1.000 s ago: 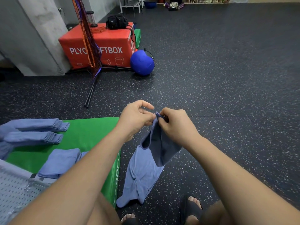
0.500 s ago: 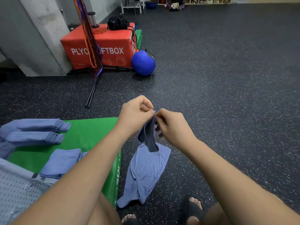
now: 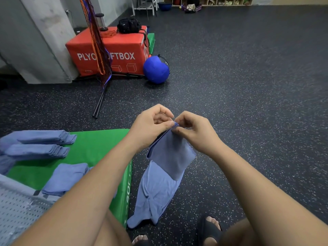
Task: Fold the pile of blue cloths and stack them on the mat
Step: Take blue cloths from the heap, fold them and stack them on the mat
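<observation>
Now: left hand (image 3: 150, 128) and right hand (image 3: 197, 132) both pinch top edge of blue cloth (image 3: 168, 157), hanging right of green mat (image 3: 99, 146), tail on floor (image 3: 248, 121). Likely light, limp, no stiffness; best gripped at corners. Far left on mat: folded cloths (image 3: 40, 139).

Matt cloth, smooth mat
The blue cloth (image 3: 170, 157) I hold is soft, matt woven fabric; the green mat (image 3: 99, 144) looks like smooth vinyl; the floor (image 3: 248, 86) is speckled rubber.
</observation>
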A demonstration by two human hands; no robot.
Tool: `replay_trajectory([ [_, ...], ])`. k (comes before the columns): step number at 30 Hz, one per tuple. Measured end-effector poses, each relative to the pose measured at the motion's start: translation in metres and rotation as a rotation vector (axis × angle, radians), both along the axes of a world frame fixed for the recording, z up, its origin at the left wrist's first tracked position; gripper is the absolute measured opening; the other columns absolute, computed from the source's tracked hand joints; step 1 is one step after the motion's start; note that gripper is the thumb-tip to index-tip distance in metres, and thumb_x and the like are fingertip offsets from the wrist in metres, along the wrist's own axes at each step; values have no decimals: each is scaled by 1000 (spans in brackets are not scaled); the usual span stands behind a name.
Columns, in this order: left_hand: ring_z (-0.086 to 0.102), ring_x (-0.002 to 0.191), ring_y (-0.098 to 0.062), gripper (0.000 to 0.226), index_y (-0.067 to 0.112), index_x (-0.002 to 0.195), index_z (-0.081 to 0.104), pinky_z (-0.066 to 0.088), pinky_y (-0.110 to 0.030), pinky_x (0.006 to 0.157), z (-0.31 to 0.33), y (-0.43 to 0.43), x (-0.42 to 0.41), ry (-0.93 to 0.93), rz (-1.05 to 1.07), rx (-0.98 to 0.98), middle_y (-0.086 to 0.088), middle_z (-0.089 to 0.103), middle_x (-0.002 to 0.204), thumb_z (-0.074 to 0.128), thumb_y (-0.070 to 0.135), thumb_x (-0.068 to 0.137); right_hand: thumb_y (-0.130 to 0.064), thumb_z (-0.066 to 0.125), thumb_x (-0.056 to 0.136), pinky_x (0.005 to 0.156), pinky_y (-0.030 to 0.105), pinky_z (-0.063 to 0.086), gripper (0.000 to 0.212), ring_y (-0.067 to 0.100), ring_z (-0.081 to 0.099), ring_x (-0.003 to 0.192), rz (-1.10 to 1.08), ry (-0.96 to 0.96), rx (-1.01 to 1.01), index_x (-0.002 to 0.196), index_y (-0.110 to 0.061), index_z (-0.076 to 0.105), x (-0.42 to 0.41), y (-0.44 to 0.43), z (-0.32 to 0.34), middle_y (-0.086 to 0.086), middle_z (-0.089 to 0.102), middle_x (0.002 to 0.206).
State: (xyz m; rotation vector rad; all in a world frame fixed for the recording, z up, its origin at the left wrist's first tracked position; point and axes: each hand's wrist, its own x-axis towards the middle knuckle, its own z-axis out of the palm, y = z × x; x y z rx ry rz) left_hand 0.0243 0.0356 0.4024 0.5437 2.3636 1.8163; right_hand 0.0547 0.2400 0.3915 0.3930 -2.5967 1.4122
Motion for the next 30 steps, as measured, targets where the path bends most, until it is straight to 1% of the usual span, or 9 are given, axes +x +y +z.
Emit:
replay_trajectory([
  [2, 69, 85, -13, 23, 15, 112, 66, 55, -28, 86, 1, -2, 1, -9, -45, -1, -4, 77, 96, 77, 3, 95, -28, 82, 93, 82, 37, 54, 13, 15, 68, 83, 40, -14, -31, 94, -26, 70, -1, 6, 2, -5, 72, 84],
  [6, 65, 83, -17, 30, 22, 115, 61, 52, -35, 75, 3, -10, 0, -52, -124, -78, -4, 76, 99, 73, 2, 96, -19, 77, 92, 78, 38, 49, 15, 9, 56, 77, 89, -39, -92, 89, -24, 64, -2, 15, 5, -13, 63, 79],
  [9, 61, 76, -17, 33, 32, 107, 57, 51, -38, 69, -1, -17, -4, -34, -150, -220, -4, 75, 95, 74, 7, 93, -13, 74, 93, 75, 36, 47, 15, 10, 54, 75, 102, -67, -167, 90, -18, 60, -3, 18, 7, -9, 63, 81],
  [13, 61, 76, -15, 26, 28, 100, 55, 56, -47, 81, -4, -23, -7, 60, -128, -317, 4, 70, 85, 74, 14, 89, -23, 77, 90, 73, 40, 46, 19, 15, 51, 75, 65, -19, -182, 90, -19, 58, -5, 25, 9, 2, 60, 80],
  [17, 65, 76, -22, 21, 27, 97, 65, 54, -37, 77, -3, -17, -6, 153, -97, -328, -1, 71, 84, 74, 8, 91, -19, 79, 92, 70, 36, 42, 24, 12, 45, 72, 19, 29, -167, 89, -19, 56, -7, 30, 8, -5, 52, 78],
  [21, 64, 65, -5, 20, 24, 87, 75, 52, -25, 69, -3, -8, -2, 246, -13, -379, 6, 74, 73, 72, 5, 83, -22, 82, 92, 69, 32, 43, 24, 9, 46, 70, -42, 51, -141, 89, -23, 58, -6, 31, 10, -13, 52, 75],
  [23, 64, 62, -6, 9, 22, 82, 75, 52, -26, 66, -2, -4, 2, 266, 5, -367, 6, 73, 70, 81, 16, 84, -23, 83, 92, 66, 30, 41, 24, 9, 45, 68, -61, 62, -123, 89, -23, 59, -4, 30, 11, -14, 52, 73],
  [26, 62, 66, -15, 32, 24, 81, 69, 52, -29, 64, -2, 2, 4, 322, 34, -433, 4, 69, 71, 92, 46, 76, -20, 83, 92, 64, 24, 40, 22, 8, 44, 66, -83, 74, -128, 89, -21, 61, -3, 31, 14, -13, 53, 72],
  [30, 64, 71, -15, 18, 26, 82, 64, 55, -40, 69, -1, 2, 1, 402, 39, -513, 6, 67, 74, 76, 37, 73, -20, 82, 94, 66, 21, 41, 16, 7, 46, 67, -79, 72, -90, 93, -24, 66, -3, 35, 15, -13, 56, 76],
])
